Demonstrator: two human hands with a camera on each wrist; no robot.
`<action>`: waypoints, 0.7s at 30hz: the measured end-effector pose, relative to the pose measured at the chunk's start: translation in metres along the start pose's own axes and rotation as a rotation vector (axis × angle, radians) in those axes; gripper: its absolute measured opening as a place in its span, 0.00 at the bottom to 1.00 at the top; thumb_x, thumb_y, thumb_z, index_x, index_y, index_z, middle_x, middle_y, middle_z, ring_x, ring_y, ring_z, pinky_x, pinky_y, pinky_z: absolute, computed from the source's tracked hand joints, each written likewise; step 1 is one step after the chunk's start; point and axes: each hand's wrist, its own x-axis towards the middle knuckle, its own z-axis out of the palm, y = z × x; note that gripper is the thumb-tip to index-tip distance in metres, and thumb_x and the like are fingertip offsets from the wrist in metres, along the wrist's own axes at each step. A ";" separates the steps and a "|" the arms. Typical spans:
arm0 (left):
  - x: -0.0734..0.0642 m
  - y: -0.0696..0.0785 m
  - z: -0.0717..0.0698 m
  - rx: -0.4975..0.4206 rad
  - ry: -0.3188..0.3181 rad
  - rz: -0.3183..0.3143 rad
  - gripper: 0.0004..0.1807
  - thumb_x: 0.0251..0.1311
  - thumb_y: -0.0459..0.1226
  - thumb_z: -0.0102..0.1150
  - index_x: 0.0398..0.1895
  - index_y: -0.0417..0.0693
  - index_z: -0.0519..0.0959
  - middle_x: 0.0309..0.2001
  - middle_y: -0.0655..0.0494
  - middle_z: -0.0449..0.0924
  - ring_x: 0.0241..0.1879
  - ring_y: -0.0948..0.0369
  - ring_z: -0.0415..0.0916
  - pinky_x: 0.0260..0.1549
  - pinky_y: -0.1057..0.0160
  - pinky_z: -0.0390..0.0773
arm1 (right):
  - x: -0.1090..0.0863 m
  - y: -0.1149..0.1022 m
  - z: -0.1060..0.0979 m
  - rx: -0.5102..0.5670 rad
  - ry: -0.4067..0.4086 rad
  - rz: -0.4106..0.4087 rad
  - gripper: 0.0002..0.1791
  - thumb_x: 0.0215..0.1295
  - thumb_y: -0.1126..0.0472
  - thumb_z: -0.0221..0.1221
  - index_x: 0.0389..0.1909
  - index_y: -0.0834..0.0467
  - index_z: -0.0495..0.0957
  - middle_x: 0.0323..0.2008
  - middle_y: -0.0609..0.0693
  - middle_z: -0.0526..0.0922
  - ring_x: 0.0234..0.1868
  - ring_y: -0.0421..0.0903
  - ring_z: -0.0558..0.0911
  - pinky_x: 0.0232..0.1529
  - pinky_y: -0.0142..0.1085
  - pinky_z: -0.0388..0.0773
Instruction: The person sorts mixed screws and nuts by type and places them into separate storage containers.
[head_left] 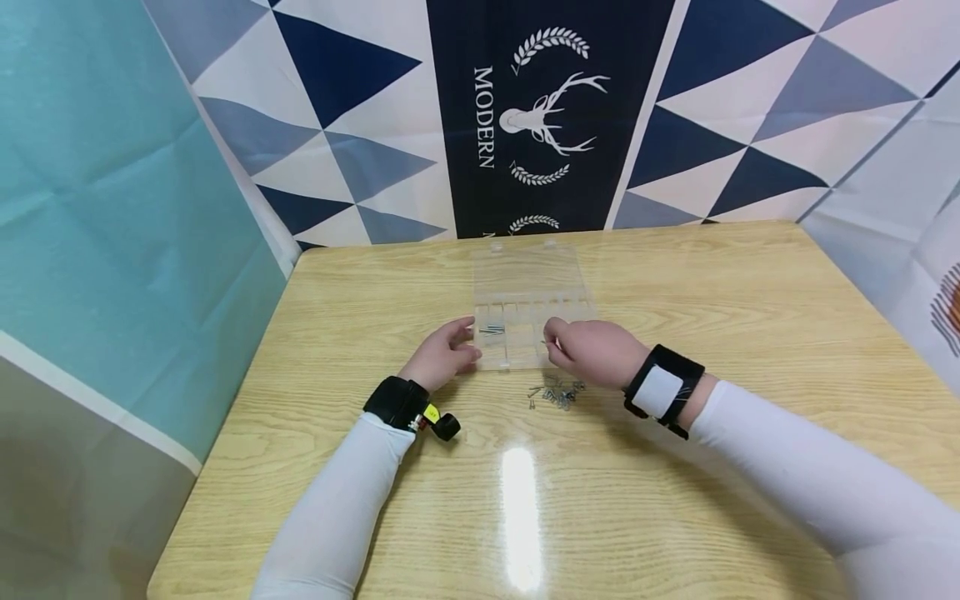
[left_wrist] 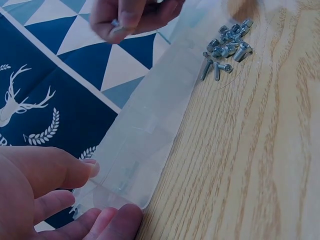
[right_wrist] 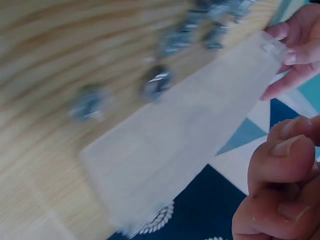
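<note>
A clear plastic compartment box (head_left: pixel 521 342) lies on the table with its lid (head_left: pixel 525 268) folded back. My left hand (head_left: pixel 442 357) holds the left end of the box, thumb and fingers around its edge, as the left wrist view shows. Several long screws (head_left: pixel 492 330) lie in a left compartment. Over the right part of the box, my right hand (head_left: pixel 600 352) pinches a small metal screw (left_wrist: pixel 116 24) between thumb and curled fingers; its far end is hidden. In front of the box sits a loose pile of screws, bolts and nuts (head_left: pixel 558 393).
The wooden table (head_left: pixel 360 300) extends to both sides of the box and toward me. A patterned cloth (head_left: pixel 382 108) hangs behind the table's far edge. Bands with a small camera (head_left: pixel 446 427) are strapped at the wrists.
</note>
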 end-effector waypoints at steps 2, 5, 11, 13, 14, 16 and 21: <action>0.000 -0.002 -0.001 0.001 0.007 -0.001 0.33 0.66 0.31 0.57 0.73 0.47 0.58 0.65 0.45 0.66 0.49 0.58 0.74 0.46 0.60 0.83 | 0.009 -0.005 -0.001 -0.006 -0.004 -0.006 0.07 0.74 0.60 0.48 0.38 0.58 0.72 0.15 0.43 0.71 0.14 0.38 0.66 0.15 0.30 0.66; 0.000 -0.003 -0.001 -0.007 0.009 0.002 0.33 0.66 0.31 0.56 0.73 0.46 0.58 0.64 0.44 0.67 0.49 0.58 0.74 0.46 0.61 0.83 | 0.023 -0.014 -0.001 -0.007 -0.013 -0.017 0.07 0.74 0.60 0.51 0.41 0.59 0.75 0.21 0.46 0.79 0.18 0.38 0.71 0.20 0.33 0.74; 0.001 -0.004 -0.003 -0.028 -0.002 0.004 0.34 0.66 0.31 0.56 0.74 0.45 0.58 0.65 0.44 0.66 0.48 0.59 0.75 0.47 0.60 0.83 | 0.048 -0.029 0.001 0.007 -0.030 -0.032 0.08 0.72 0.58 0.55 0.40 0.58 0.79 0.28 0.48 0.83 0.23 0.39 0.76 0.25 0.37 0.79; 0.001 -0.004 -0.004 -0.025 -0.004 0.006 0.34 0.66 0.31 0.56 0.74 0.45 0.58 0.65 0.44 0.66 0.48 0.59 0.75 0.47 0.59 0.83 | 0.055 -0.032 0.003 0.014 -0.030 -0.037 0.07 0.71 0.59 0.56 0.39 0.58 0.80 0.29 0.48 0.84 0.24 0.39 0.77 0.25 0.37 0.79; 0.002 -0.004 -0.004 -0.026 -0.005 0.006 0.34 0.66 0.31 0.56 0.74 0.45 0.58 0.66 0.44 0.66 0.48 0.59 0.75 0.47 0.59 0.83 | 0.058 -0.033 0.005 0.016 -0.033 -0.034 0.07 0.71 0.59 0.56 0.39 0.58 0.80 0.29 0.48 0.84 0.24 0.39 0.76 0.25 0.37 0.78; 0.002 -0.003 -0.004 -0.025 -0.007 0.009 0.34 0.66 0.31 0.56 0.74 0.46 0.58 0.65 0.44 0.66 0.48 0.59 0.76 0.46 0.59 0.83 | 0.063 -0.034 0.008 0.026 -0.046 -0.019 0.07 0.71 0.59 0.56 0.39 0.57 0.80 0.29 0.48 0.84 0.23 0.40 0.76 0.24 0.37 0.77; 0.003 -0.003 -0.005 -0.015 -0.011 0.013 0.34 0.66 0.32 0.56 0.74 0.46 0.58 0.65 0.44 0.66 0.48 0.59 0.75 0.47 0.60 0.82 | 0.073 -0.035 0.016 0.052 -0.061 0.004 0.07 0.69 0.60 0.56 0.36 0.56 0.82 0.30 0.48 0.84 0.24 0.40 0.75 0.26 0.36 0.76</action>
